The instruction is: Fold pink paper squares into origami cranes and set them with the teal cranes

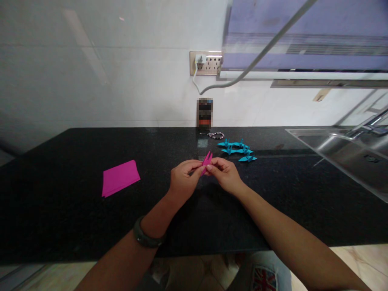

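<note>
A small folded piece of magenta paper [207, 159] is pinched between both hands above the dark counter, its two narrow points facing away from me. My left hand [186, 174] grips its left side with thumb and fingers. From the right, my right hand [226, 173] holds the other side, and the two thumbs nearly meet at the lower part. The fingertips cover some of the folds. Just beyond my right hand stand several blue paper cranes [241, 149] in a loose group. Off to the left lies a stack of magenta paper sheets [121, 178], flat on the counter.
A beaded bracelet [216, 136] lies near the wall, beside a blurred-out upright object [205, 113]. A steel sink [357, 149] with a faucet [368, 126] is set in the black counter [75, 226] at right. Above, a cable [257, 64] runs from a wall socket [206, 63].
</note>
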`<state>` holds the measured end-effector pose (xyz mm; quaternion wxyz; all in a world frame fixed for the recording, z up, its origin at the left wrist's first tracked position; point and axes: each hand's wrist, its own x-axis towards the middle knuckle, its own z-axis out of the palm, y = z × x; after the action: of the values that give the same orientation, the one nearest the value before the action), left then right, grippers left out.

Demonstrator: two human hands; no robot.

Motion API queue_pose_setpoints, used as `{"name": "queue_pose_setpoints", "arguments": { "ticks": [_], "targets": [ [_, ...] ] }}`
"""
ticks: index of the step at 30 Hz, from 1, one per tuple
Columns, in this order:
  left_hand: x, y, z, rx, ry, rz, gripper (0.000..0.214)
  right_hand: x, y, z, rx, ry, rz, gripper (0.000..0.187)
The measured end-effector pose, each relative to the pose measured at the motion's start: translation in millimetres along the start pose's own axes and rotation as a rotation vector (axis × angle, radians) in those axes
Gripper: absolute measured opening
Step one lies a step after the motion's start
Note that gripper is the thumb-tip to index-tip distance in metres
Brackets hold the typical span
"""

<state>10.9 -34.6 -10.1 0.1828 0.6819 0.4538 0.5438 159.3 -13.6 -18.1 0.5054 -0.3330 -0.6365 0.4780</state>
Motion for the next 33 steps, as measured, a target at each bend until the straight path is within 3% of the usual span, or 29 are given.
{"name": "queue_pose_setpoints", "arguments": {
  "ticks": [3,9,18,24,33],
  "targets": [
    [1.0,0.9,-0.7,-0.027,-0.001,-0.011,0.013,-1.1,-2.5,1.6,-0.003,-0.002,0.001,0.016],
    [2.7,-2.0,0.7,-0.292,-0.08,-0.243,0.014,-3.2,-9.1,3.9,-0.003,0.025,0.023,0.012],
    [6.5,-0.2,0.5,-0.476,-0.121,-0.42,0.015,-2.8,-7.1,2.2,-0.051,0.029,0.043,0.015],
    [7.7,2.8,0.8,-0.566,-0.079,-0.463,0.029,-3.6,-9.5,2.2,-0.036,0.016,0.087,0.017],
    [5.6,1.8,2.2,-0.417,-0.112,-0.445,0.015,-1.1,-3.8,1.1,0.034,0.041,0.114,0.022]
  ]
}}
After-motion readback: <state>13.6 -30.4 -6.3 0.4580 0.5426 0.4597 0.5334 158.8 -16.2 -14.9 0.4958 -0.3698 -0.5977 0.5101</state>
